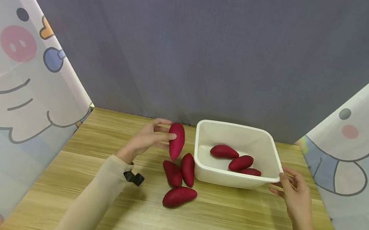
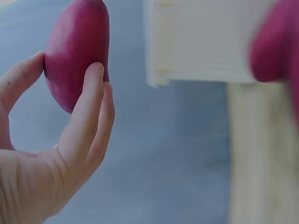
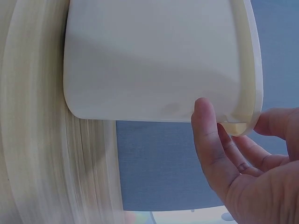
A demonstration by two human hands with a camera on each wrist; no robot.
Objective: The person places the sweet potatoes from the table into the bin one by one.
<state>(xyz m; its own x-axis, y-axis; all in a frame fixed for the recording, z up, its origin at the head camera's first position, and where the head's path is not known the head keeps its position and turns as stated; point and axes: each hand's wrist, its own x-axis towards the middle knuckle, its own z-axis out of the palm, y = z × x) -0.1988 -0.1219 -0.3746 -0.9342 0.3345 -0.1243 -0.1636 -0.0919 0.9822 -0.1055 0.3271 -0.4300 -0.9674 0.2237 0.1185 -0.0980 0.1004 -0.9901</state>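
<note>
My left hand (image 1: 148, 137) pinches a dark red sweet potato (image 1: 176, 139) between thumb and fingers, left of the white bin (image 1: 228, 179). In the left wrist view the same sweet potato (image 2: 77, 56) stands upright in the grip. Below it on the table, a cluster of sweet potatoes holds one at the front (image 1: 179, 197), one at the left (image 1: 172, 173) and one beside the bin (image 1: 188, 169). Inside the bin are three more sweet potatoes (image 1: 224, 151). My right hand (image 1: 296, 197) grips the bin's near right corner, thumb at the rim (image 3: 258, 93) and fingers beneath it.
The wooden table (image 1: 226, 225) ends at a grey curtain (image 1: 193, 46) behind the bin. Printed cartoon panels (image 1: 19, 70) stand along the left and right sides. Each wrist wears a small black camera mount (image 1: 133, 177).
</note>
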